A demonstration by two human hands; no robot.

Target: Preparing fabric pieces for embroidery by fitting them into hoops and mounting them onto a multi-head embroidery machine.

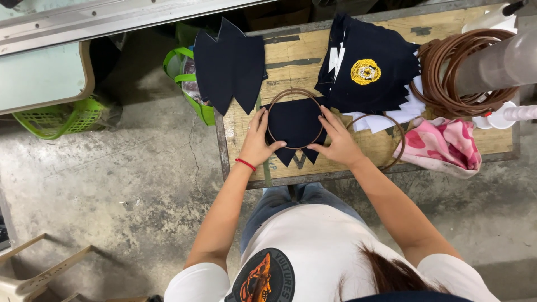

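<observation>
Between the two hands on the wooden counter (291, 61) lay a dark navy cloth piece (295, 130) with a brown ring (295, 91) laid over it, its pointed ends toward the person. The left hand (258, 142) and right hand (338, 142) each pressed loosely spread fingers on the ring's sides, equally near, neither grip clenched. Beyond the right hand, more brown rings (447, 84) hung round a grey post (492, 61).

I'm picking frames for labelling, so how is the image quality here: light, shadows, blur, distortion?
Head view: even overhead light, soft shadows under the wooden table; both the left hand and right hand are sharp on the brown ring over navy fabric, whose folds are lost in the dark; the grey pipe at right is close and soft; straight edges bow slightly toward the corners.
</observation>
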